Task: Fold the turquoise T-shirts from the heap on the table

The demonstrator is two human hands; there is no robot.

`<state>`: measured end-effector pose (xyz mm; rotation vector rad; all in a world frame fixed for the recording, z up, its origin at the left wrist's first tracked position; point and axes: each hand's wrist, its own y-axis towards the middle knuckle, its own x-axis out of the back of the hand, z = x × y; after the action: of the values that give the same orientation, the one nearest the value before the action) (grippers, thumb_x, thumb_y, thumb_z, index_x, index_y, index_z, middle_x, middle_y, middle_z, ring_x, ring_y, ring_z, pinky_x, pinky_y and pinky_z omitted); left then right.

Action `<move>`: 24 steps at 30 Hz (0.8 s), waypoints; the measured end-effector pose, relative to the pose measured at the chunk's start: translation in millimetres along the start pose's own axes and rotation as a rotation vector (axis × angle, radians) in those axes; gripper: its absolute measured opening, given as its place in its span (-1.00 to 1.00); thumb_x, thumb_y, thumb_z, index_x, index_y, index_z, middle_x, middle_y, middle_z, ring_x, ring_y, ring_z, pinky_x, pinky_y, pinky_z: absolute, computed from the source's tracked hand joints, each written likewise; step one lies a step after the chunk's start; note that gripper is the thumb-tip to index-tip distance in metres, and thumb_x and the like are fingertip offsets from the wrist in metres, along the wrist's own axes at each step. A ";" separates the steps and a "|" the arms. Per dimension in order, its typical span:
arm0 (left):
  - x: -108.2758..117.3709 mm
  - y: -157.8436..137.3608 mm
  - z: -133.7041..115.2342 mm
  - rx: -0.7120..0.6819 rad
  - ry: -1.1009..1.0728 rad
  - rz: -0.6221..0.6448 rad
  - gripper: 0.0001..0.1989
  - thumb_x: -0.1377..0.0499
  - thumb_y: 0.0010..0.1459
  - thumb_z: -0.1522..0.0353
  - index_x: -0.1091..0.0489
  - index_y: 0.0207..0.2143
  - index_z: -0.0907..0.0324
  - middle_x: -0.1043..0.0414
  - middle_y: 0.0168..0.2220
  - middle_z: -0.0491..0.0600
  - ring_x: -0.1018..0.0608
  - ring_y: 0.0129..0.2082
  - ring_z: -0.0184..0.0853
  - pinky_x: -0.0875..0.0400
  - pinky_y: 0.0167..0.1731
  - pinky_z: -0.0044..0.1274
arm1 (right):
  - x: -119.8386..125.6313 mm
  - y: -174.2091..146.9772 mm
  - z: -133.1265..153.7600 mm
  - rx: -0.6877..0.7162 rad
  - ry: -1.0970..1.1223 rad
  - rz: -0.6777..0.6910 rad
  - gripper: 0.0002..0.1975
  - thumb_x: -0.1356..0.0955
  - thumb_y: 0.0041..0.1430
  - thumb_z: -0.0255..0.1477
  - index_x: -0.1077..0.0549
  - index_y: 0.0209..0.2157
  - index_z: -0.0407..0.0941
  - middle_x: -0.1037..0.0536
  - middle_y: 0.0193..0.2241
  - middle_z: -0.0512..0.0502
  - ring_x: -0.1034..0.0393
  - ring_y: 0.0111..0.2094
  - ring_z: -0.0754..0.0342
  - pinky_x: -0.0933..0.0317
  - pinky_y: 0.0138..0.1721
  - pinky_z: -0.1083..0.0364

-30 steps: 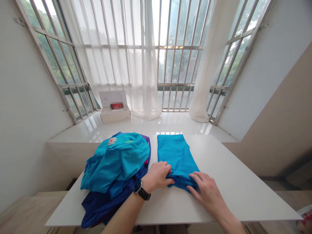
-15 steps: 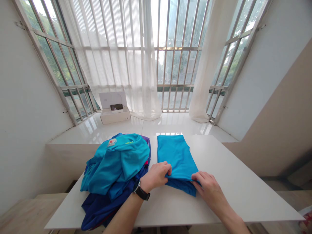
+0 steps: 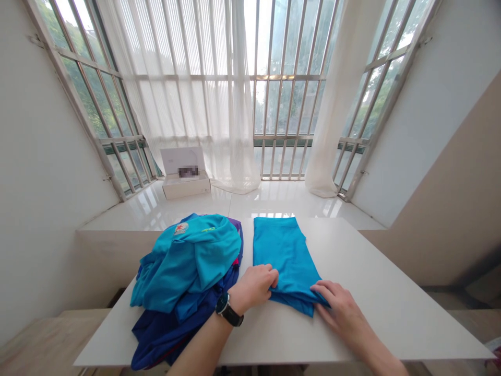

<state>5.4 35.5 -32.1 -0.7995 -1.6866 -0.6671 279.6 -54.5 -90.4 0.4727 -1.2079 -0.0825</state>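
Left hand (image 3: pixel 259 285) grips near-left edge, right hand (image 3: pixel 340 308) pinches near-right corner of folded blue garment (image 3: pixel 285 248); it lies on white table (image 3: pixel 376 292), forward from both, long axis toward window (image 3: pixel 284 107), neither hand nearer.

Seen from above the near side of a smooth, flat white table (image 3: pixel 376 313) (through one head-worn camera), looking forward and down, close in, toward a tall, metal-barred glass window (image 3: pixel 285 104).
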 end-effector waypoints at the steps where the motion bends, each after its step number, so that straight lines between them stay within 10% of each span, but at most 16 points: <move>1: -0.7 0.6 0.5 0.006 -0.005 0.015 -0.88 -0.17 0.11 0.50 -0.35 -0.32 0.11 -0.42 -0.25 -0.06 -0.47 -0.28 -0.29 -0.19 -0.46 -0.53 | -0.6 -1.2 -4.6 0.001 0.001 0.009 -0.75 -0.33 0.18 -0.47 -0.51 -0.12 0.05 -0.57 -0.07 -0.11 -0.49 -0.06 -0.08 -0.38 -0.08 -0.09; 12: 17.6 4.3 2.6 0.034 -0.104 0.239 -0.88 -0.30 0.05 0.26 -0.47 -0.41 0.10 -0.49 -0.31 -0.07 -0.50 -0.34 -0.26 -0.21 -0.51 -0.54 | -5.3 -12.7 -5.8 -0.091 0.168 -0.139 -0.79 -0.20 0.12 -0.57 -0.40 -0.39 -0.01 -0.52 -0.13 -0.12 -0.48 -0.17 0.00 -0.40 -0.16 0.01; 19: -5.7 42.9 -26.7 -0.140 -0.097 -0.020 -0.32 -0.29 0.01 -0.13 -0.35 0.05 0.07 -0.41 -0.05 0.04 -0.46 -0.10 -0.11 -0.33 -0.16 -0.41 | 1.9 -7.1 -0.7 -0.133 0.359 -0.139 -0.87 -0.26 0.18 -0.40 -0.44 -0.34 -0.03 -0.51 -0.15 -0.16 -0.44 -0.28 0.01 -0.38 -0.29 0.04; 24: -28.0 49.8 -29.3 -0.161 -0.119 -0.059 -0.26 -0.23 0.07 -0.15 -0.26 0.21 -0.03 -0.34 0.05 0.05 -0.42 -0.02 -0.09 -0.31 -0.05 -0.35 | 5.0 2.3 -3.3 -0.226 0.445 -0.241 -0.85 -0.31 0.23 -0.29 -0.47 -0.31 -0.06 -0.52 -0.28 -0.11 -0.40 -0.43 0.07 -0.35 -0.38 0.07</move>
<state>66.8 38.7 -50.7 -0.9215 -1.7860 -0.8175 284.0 -53.0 -85.9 0.4086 -0.6922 -0.3015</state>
